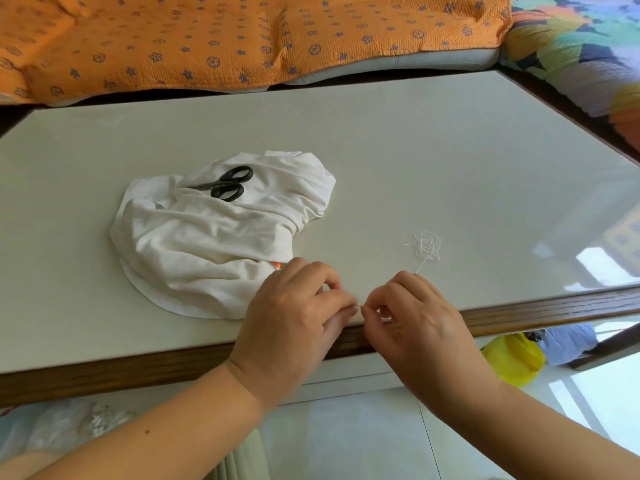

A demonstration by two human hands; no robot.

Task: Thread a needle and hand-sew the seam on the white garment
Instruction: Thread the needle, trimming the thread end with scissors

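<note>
head view: my left hand (298, 317) and my right hand (419, 323) meet fingertip to fingertip just over the near edge of the table (450, 161). both are curled into tight pinches, thumb against forefinger, with barely a gap between them. in that gap shows a thin dark sliver that i take to be the needle (359, 306). my left pinch holds it, and it lies roughly crosswise with its free end toward my right fingertips. it is too fine for me to make out the eye.

my right pinch has the thread (428, 247). a white strand rises from behind that hand's knuckles to a loose tangle on the table just beyond it. the working end is hidden between my fingers.

as i judge it, the coming move turns on one thing. the thread end and the needle lie nearly on one line, almost touching, so my right hand need only creep toward the left along that line.

the white garment (214, 237) lies crumpled beyond my left hand, its hem near my knuckles but apart from the pinch. scissors (225, 184) rest on its far part. no stitching is started yet.
</note>
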